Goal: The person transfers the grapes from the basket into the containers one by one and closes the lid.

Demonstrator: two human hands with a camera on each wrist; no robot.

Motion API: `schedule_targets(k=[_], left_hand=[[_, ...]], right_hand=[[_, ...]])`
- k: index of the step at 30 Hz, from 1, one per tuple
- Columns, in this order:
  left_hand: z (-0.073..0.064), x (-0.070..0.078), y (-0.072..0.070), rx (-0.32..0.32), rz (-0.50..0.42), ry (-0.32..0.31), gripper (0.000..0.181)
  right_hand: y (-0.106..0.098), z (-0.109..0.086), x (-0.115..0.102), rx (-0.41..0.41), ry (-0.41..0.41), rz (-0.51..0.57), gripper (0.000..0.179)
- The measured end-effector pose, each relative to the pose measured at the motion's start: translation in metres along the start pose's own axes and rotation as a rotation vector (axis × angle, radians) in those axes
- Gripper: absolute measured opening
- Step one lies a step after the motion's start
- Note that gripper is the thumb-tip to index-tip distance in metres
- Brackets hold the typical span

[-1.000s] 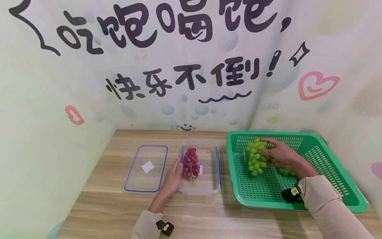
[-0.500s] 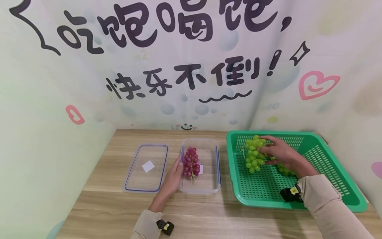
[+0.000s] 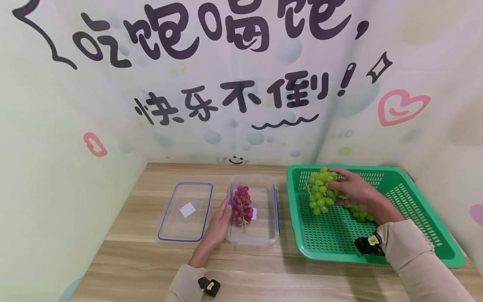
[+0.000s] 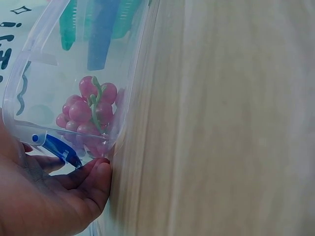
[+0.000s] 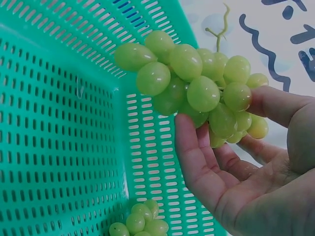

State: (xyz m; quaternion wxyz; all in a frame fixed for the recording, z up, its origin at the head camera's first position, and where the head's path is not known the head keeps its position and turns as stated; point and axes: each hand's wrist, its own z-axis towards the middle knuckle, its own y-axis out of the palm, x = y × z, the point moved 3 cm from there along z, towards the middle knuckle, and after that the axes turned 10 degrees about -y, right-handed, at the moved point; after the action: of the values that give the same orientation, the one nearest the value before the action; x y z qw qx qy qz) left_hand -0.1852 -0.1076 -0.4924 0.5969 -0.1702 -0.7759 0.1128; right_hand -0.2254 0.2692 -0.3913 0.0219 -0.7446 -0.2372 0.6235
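Observation:
My right hand (image 3: 354,191) grips a bunch of green grapes (image 3: 320,193), its fingers and thumb around one side. In the right wrist view the bunch (image 5: 197,83) is held up beside the basket wall, with a bare stem (image 5: 221,29) sticking out. My left hand (image 3: 219,224) rests against the left side of a clear plastic food container (image 3: 264,239); in the left wrist view its fingers (image 4: 93,184) are by a blue-edged side clip (image 4: 59,147). Inside that container, along its left side, lies a bunch of red grapes (image 3: 241,205).
A green perforated basket (image 3: 324,256) stands on the right of the wooden table (image 3: 241,272). More green grapes (image 5: 140,221) lie in it, partly hidden by my right arm in the head view. The clear lid with a blue seal (image 3: 177,226) lies left of the container.
My right hand has lifted the green grapes slightly and shifted them a little to the left above the basket. My left hand and the container have stayed put.

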Motion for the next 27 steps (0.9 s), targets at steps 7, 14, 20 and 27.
schedule_targets(k=[7, 14, 20, 27], left_hand=[[0.0, 0.0, 0.0, -0.004, 0.001, 0.006, 0.052], [-0.001, 0.001, 0.0, -0.014, -0.009, 0.01, 0.052], [0.0, -0.001, 0.0, -0.008, -0.001, 0.02, 0.052], [0.0, -0.001, 0.0, -0.009, -0.002, 0.01, 0.052]], right_hand=[[0.002, 0.001, -0.005, 0.001, -0.014, 0.006, 0.074], [0.01, 0.0, -0.017, -0.007, -0.046, 0.026, 0.07], [0.016, 0.0, -0.023, -0.019, -0.065, 0.05, 0.071], [0.02, 0.0, -0.028, -0.02, -0.062, 0.065, 0.072]])
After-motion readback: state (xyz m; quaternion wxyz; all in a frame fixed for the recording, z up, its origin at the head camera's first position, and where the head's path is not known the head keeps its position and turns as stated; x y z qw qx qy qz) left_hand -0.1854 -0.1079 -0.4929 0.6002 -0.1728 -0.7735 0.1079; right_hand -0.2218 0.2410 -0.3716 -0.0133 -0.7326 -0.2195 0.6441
